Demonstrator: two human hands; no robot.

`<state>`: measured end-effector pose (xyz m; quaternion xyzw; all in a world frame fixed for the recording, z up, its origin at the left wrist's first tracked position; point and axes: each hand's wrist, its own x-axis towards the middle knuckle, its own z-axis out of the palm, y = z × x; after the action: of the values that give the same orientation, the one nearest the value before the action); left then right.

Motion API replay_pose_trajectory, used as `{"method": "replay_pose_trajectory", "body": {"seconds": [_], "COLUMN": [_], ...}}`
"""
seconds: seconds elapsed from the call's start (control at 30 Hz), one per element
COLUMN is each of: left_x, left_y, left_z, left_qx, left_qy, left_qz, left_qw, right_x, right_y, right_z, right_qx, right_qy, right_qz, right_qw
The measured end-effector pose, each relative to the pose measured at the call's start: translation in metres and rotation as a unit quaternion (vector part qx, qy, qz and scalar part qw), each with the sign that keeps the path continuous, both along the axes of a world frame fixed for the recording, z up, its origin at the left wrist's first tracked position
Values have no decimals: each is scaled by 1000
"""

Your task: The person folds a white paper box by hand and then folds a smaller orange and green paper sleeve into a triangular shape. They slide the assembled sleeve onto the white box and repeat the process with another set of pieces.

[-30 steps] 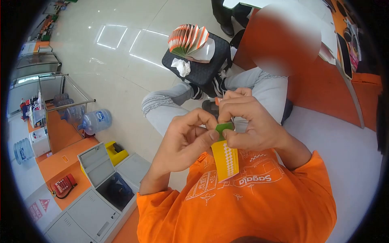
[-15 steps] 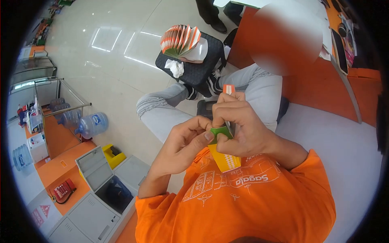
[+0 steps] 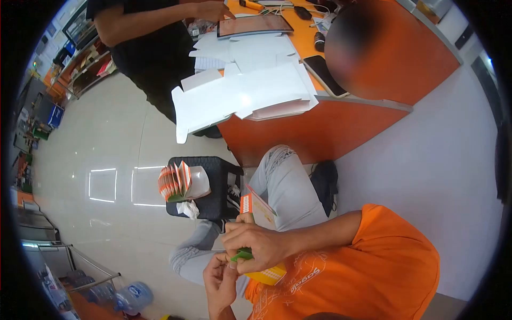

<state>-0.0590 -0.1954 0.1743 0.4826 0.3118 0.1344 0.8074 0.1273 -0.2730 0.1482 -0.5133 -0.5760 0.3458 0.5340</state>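
A small printed paper carton [image 3: 271, 273], yellow with a green flap, is held in front of my orange shirt. My right hand [image 3: 253, 242] is closed around its upper part, fingers curled over the green flap [image 3: 243, 255]. At the flap's edge, my left hand [image 3: 221, 277] pinches with thumb and fingers. An orange-and-white panel [image 3: 246, 204] with a pale inner side sticks out beyond my right hand; where it joins the carton is hidden. On a black stool [image 3: 217, 184] before me stands a fanned row of folded orange-and-white cartons [image 3: 173, 182], beside a crumpled white tissue [image 3: 188, 209].
White flat carton blanks [image 3: 250, 88] overhang the orange desk [image 3: 298, 125]. A phone [image 3: 325, 74] and a tablet [image 3: 255, 25] lie there. A co-worker in dark clothes [image 3: 152, 53] reaches to the tablet. Large water bottles [image 3: 133, 297] are at lower left.
The view has swung up and right, bringing the desk, blanks and co-worker into sight. Both hands keep hold of the carton. More of the orange panel shows beyond my right hand.
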Motion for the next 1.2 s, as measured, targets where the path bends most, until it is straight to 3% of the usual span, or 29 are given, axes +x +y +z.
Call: {"method": "replay_pose_trajectory", "body": {"seconds": [0.23, 0.33, 0.43, 0.57, 0.6, 0.63, 0.8, 0.83, 0.9, 0.97, 1.2], "left_x": [1, 10, -1, 5, 11, 14, 18, 18, 16, 10, 12], "left_y": [7, 6, 21, 23, 22, 21, 17, 18, 19, 23, 26], "left_z": [2, 12, 10, 10, 12, 14, 19, 17, 14, 13, 24], "left_qx": [13, 51, 160, 186, 172, 168, 173, 174, 267, 282, 302], "left_qy": [1, 53, 58, 87, 79, 93, 54, 54, 51, 26, 31], "left_qz": [-24, 21, 29, 64, 68, 93, 31, 33, 0, -24, -87], "left_qw": [1000, 997, 985, 977, 980, 977, 983, 983, 962, 959, 949], "right_x": [9, 20, 36, 62, 57, 56, 48, 45, 39, 37, 36], "right_y": [-1, -2, 9, 4, 2, 1, -2, -2, -5, -8, -13], "right_z": [1, 13, 8, 12, 17, 24, 27, 24, 20, 17, 18], "right_qx": [-1, 14, 40, 12, 8, 9, 18, 67, 115, 138, 143], "right_qy": [-27, -61, 33, -88, -68, -72, -113, -128, -139, -181, -239], "right_qz": [-8, -10, 0, 106, 139, 119, 81, 43, 4, -41, -68], "right_qw": [1000, 998, 999, 990, 988, 990, 990, 989, 984, 973, 958]}}
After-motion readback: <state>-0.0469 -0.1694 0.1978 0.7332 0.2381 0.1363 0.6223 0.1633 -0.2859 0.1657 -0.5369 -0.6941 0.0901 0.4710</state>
